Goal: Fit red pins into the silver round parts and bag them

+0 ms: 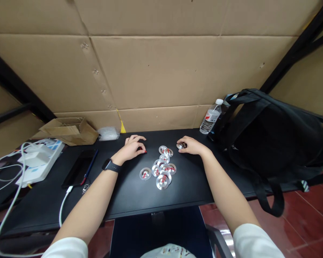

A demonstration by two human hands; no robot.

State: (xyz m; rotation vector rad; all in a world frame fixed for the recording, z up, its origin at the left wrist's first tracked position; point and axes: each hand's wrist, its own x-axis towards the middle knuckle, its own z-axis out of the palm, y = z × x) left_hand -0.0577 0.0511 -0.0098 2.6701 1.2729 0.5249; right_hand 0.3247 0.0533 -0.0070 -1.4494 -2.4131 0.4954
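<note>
Two bare hands were positioned at the black tabletop (129, 200), one on each side of a group of dished metal discs (163, 181). The left hand (129, 149), with a black smartwatch (111, 165) at the wrist, had its thumb and index finger brought together at the tips. A small red piece (145, 151) was pinched between them; its exact shape was too small to determine. The remaining fingers of this hand were extended and slightly spread, holding nothing visible. The right hand (193, 146) was curved around a shiny metal disc (181, 145), with the thumb on the near edge and the fingers on the far edge. The grip was closed to the width of the part; whether a single disc or a stack was grasped could not be determined.

The group lay between the hands, several discs overlapping and most bearing red marks. One separate disc (145, 173) lay flat just left of the group. A clear plastic bottle (210, 118) stood beyond the right hand, beside a black bag (274, 136).
</note>
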